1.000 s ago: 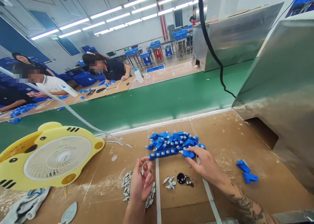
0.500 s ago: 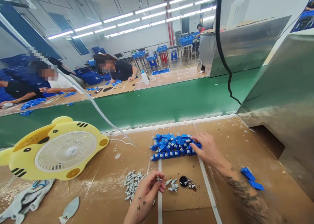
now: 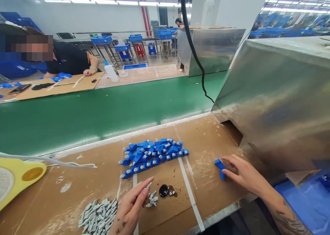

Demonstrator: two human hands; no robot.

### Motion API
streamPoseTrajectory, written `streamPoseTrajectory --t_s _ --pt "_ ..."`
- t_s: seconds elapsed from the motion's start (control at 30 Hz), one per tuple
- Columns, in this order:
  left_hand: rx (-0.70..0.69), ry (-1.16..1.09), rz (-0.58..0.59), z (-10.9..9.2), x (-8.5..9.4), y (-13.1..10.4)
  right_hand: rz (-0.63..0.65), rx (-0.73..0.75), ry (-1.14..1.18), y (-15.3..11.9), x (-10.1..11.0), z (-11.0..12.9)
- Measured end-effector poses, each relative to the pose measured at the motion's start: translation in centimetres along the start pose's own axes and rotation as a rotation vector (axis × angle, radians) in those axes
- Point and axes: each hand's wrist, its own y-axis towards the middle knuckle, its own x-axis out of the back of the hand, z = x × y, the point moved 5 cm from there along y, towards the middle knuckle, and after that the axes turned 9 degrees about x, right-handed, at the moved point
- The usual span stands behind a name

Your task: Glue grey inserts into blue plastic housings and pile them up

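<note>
My left hand (image 3: 132,202) pinches a small grey piece between thumb and forefinger, just above a few loose grey pieces (image 3: 152,199). A larger heap of grey pieces (image 3: 99,216) lies to its left. My right hand (image 3: 241,173) is at the right side of the cardboard, its thumb and fingers around two blue parts (image 3: 220,168); whether it grips them firmly is hard to tell. Many blue parts with whitish tips (image 3: 154,150) lie in rows and a pile in the middle. A small round dish of dark liquid (image 3: 164,191) sits beside a brown stain.
A yellow fan (image 3: 23,176) stands at the left. Behind the cardboard runs a green belt (image 3: 116,108). A metal housing (image 3: 278,97) rises at the right. Across the belt a person in dark clothing (image 3: 72,58) works near a white bottle (image 3: 111,73).
The view has turned right. My right hand has moved from the pile of blue parts to the two blue parts at the right. My left hand still pinches a grey piece.
</note>
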Motion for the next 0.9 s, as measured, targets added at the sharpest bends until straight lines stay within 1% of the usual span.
streamPoseTrajectory --t_s 0.07,0.1,0.17,0.2,0.27,0.33,0.4,0.53,0.63,0.7,0.8,0.9 --pt "0.062 -0.081 0.112 -0.1 -1.0 -0.4 -0.009 0.003 0.021 0.6 -0.9 -0.3" --pt "0.098 -0.116 0.155 0.0 -1.3 -0.6 0.008 0.023 0.043 1.1 -1.4 -0.5" --pt "0.155 -0.15 0.232 0.3 -1.7 -0.7 0.057 0.071 0.098 2.3 -2.5 -0.7" --pt "0.174 -0.148 0.261 0.5 -1.7 -0.7 0.061 0.089 0.118 3.0 -2.8 -0.8" --pt "0.191 -0.119 0.294 0.9 -1.5 -0.7 0.001 0.109 0.144 4.2 -3.0 -0.9" --pt "0.184 -0.086 0.284 1.3 -1.1 -0.7 -0.085 0.124 0.196 5.2 -2.9 -0.4" --pt "0.154 -0.062 0.266 1.4 -0.8 -0.8 -0.109 0.141 0.28 5.6 -3.0 0.8" --pt "0.054 -0.034 0.264 1.3 -0.5 -1.2 -0.072 0.188 0.405 5.6 -4.1 4.6" --pt "0.003 -0.015 0.254 1.3 -0.3 -1.1 -0.036 0.219 0.493 5.3 -5.8 7.4" --pt "-0.009 0.005 0.247 1.3 -0.1 -1.0 -0.005 0.234 0.551 5.2 -7.1 8.6" --pt "-0.019 0.062 0.27 1.3 0.0 -0.9 0.022 0.265 0.594 5.2 -9.0 9.5" --pt "-0.115 0.172 0.307 0.9 0.2 -0.9 0.022 0.282 0.612 5.2 -10.4 9.4"
